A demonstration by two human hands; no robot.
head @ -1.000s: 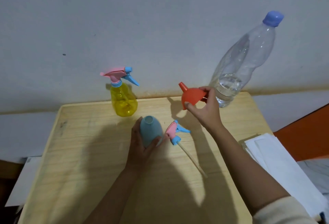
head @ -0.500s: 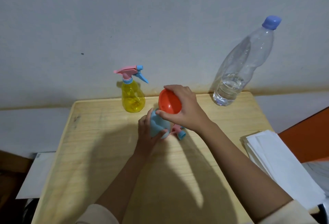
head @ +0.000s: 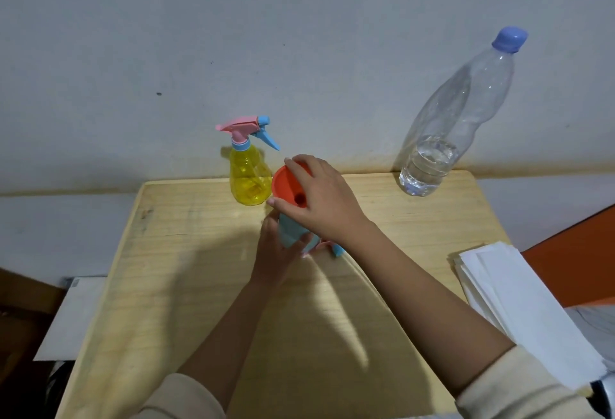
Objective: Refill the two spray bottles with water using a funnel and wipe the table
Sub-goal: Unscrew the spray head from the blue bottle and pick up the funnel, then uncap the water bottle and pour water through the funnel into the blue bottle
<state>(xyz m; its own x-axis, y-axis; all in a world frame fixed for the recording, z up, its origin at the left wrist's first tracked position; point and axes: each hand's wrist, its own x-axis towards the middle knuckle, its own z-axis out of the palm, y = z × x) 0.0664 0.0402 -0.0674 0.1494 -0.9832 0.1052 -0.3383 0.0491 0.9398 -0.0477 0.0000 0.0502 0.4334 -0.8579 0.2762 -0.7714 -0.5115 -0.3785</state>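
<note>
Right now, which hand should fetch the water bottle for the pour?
Right hand. It is on the funnel, on the same side as the water bottle at the table's far right. The left hand grips the blue bottle and should steady it.

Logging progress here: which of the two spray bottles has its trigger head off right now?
The blue spray bottle, held by the left hand, with the orange funnel at its open neck. The yellow spray bottle by the wall has its pink trigger head on.
</note>
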